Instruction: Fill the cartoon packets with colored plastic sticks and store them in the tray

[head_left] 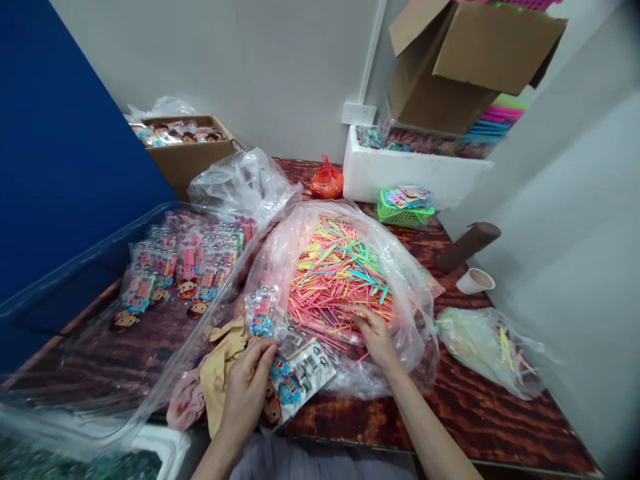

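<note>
My left hand (247, 380) is closed, thumb and fingers pinched at the edge of a printed clear plastic packet (313, 372) with a cartoon figure and a barcode. My right hand (375, 337) reaches over the near side of a heap of thin coloured sticks (345, 267), pink, yellow, green and blue. Its fingers are partly stretched out and touch the sticks; none is plainly gripped. The heap lies in a large clear plastic bag (265, 260) with its mouth rolled back. Another packet (261, 310) with pink sticks inside lies against the bag, just beyond my left hand.
Filled packets (190, 260) lie in a plastic-lined area at left. A yellow cloth (225, 363) is beside my left hand. At right are a paper cup (475, 281), a brown cylinder (467, 247) and a knotted bag (485, 347). A green basket (405, 215) and foam box (415, 177) stand behind.
</note>
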Demonstrator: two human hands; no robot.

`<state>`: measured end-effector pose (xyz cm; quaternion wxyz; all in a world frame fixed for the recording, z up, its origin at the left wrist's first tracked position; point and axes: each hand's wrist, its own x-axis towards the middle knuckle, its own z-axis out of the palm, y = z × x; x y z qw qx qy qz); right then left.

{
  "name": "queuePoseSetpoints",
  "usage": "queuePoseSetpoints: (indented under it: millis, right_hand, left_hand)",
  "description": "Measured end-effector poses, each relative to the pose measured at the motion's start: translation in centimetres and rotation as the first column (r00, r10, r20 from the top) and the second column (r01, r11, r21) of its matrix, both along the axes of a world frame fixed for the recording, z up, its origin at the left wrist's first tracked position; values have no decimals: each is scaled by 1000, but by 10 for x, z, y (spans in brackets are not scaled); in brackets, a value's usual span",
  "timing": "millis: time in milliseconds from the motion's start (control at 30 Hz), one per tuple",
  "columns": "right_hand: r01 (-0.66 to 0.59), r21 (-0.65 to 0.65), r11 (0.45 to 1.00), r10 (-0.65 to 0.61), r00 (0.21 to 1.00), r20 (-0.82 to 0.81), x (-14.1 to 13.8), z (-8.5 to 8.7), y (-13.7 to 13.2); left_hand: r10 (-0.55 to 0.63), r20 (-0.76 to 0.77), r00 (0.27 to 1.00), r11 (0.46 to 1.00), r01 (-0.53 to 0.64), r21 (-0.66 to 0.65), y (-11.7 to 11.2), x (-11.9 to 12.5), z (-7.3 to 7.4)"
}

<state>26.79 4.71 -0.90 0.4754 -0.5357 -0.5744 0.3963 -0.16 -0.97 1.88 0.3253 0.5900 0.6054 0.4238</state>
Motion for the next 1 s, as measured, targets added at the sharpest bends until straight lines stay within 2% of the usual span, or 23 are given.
queuePoseSetpoints:
  millis: [133, 267, 333, 467, 567, 633, 733, 800, 900, 1000]
  right_hand:
    - [-3, 21, 1000, 4, 999, -44, -7, 5, -10]
    - [-31, 49, 998, 34, 997, -73, -20, 14, -22]
    - [-56, 55, 997, 61, 995, -82, -27, 19, -27]
    - [-88, 55, 995, 93, 992, -88, -39, 26, -35]
    - [-109, 53, 993, 114, 989, -94, -45, 27, -39]
    - [-121, 51, 991, 126, 986, -110, -47, 28, -42]
    - [-127, 37, 991, 131, 984, -125, -49, 29, -45]
    - [-136, 26, 990, 138, 983, -123, -50, 30, -47]
    - [-150, 17, 989, 151, 980, -127, -53, 29, -50]
    - [-157, 1, 988, 156, 978, -139, -55, 28, -51]
  left_hand:
    - [120, 174, 977, 985, -95, -144, 5, -2, 1]
    - [222, 387, 895, 957, -124, -264, 9, -1, -1]
    - [221, 432, 874, 961, -119, -252, 10, 2, 2]
    - [179, 400, 899, 971, -96, -219, 8, 6, 10]
    - [167, 437, 884, 963, -51, -265, 6, 7, 8]
    - [200, 546, 814, 943, -8, -332, 5, 8, 3]
    - [281, 730, 624, 908, 74, -413, 5, 11, -2]
    - [311, 795, 521, 894, 124, -431, 5, 12, -1]
    - [326, 836, 442, 885, 167, -434, 6, 13, 4]
    - [334, 839, 430, 888, 155, -433, 6, 14, 10]
